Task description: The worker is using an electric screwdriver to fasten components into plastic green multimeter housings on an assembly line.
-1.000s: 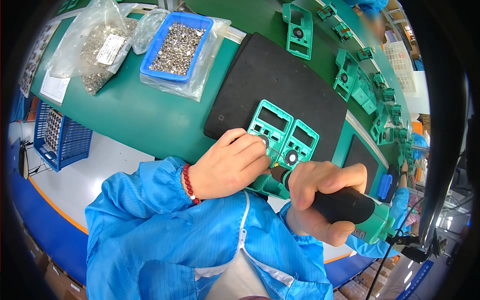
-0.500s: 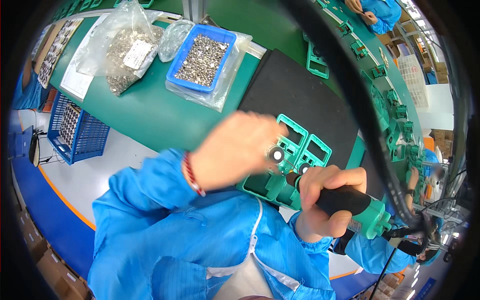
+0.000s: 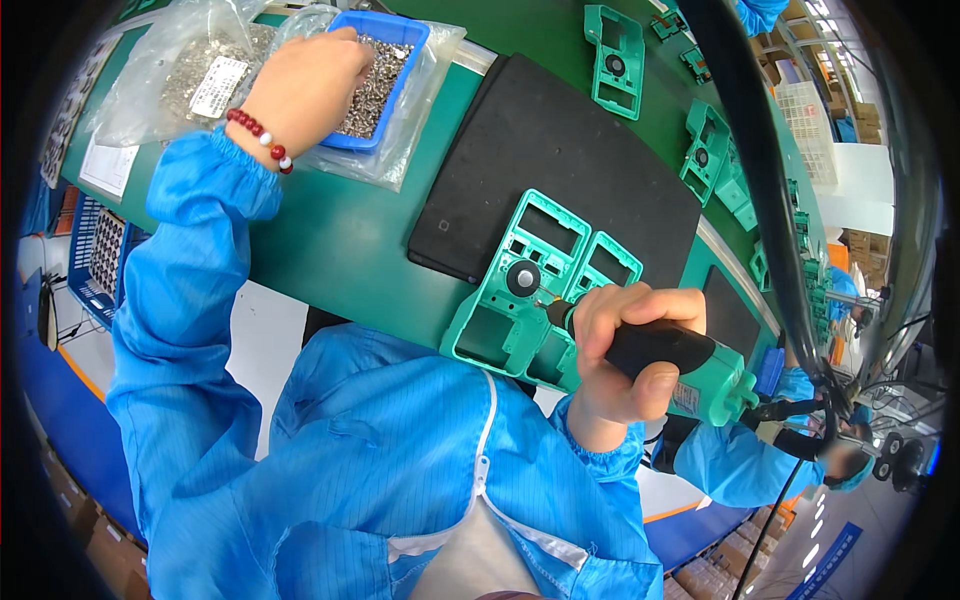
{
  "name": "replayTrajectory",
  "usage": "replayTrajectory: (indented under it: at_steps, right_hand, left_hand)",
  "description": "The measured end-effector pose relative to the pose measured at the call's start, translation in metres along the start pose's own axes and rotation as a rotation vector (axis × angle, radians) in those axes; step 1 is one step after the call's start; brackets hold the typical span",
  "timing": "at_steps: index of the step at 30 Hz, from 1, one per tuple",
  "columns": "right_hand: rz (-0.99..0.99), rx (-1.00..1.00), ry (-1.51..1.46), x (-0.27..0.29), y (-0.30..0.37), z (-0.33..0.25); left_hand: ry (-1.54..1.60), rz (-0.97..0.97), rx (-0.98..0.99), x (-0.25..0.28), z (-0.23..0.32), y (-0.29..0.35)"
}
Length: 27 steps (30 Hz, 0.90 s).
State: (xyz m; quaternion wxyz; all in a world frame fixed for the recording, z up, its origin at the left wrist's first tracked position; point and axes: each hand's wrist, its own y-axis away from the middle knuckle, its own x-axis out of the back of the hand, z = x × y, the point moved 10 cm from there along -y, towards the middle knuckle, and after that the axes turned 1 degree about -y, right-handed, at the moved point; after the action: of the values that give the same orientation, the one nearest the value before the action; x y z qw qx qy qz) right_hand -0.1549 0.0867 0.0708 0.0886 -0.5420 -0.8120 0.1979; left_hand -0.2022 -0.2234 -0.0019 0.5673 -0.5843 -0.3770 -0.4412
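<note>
My left hand (image 3: 300, 90) reaches over a blue tray (image 3: 415, 32) of small metal screws (image 3: 370, 105); its fingers are curled and the tips are hidden against the screws. My right hand (image 3: 595, 335) is wrapped around an electric screwdriver (image 3: 715, 385) with a black grip and green rear. The screwdriver's tip points left at a green plastic housing (image 3: 465, 325) in front of me, beside a round black speaker (image 3: 522, 278). A second green housing frame (image 3: 612, 262) lies against the first, partly behind my right hand.
A black mat (image 3: 560, 150) lies beyond the housings. Clear bags (image 3: 150, 90) of metal parts sit at the far left. More green housings (image 3: 615, 65) rest on the line at the right. A thick black cable (image 3: 745, 130) hangs across the right side. A co-worker (image 3: 735, 465) is at the lower right.
My left hand has moved from above the housing to the far left, onto the screw tray. The screwdriver stays in my right hand near the housing. The whole view has shifted somewhat.
</note>
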Motion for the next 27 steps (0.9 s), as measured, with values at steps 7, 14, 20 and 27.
replayTrajectory:
  at_steps: [7, 14, 20, 27]
  right_hand:
    - [-0.010, -0.015, -0.029, -0.001, -0.001, 0.004]
    - [-0.073, -0.038, -0.075, -0.003, -0.005, 0.008]
    - [-0.106, -0.097, -0.071, -0.006, -0.006, 0.009]
    - [-0.131, -0.156, -0.046, -0.012, -0.006, 0.013]
  left_hand:
    - [0.267, 0.254, 0.039, 0.043, 0.039, 0.015]
    - [0.721, 0.133, -0.053, 0.051, 0.113, 0.037]
    - [0.823, 0.140, -0.233, 0.048, 0.187, 0.064]
    - [0.695, 0.111, -0.224, 0.034, 0.214, 0.077]
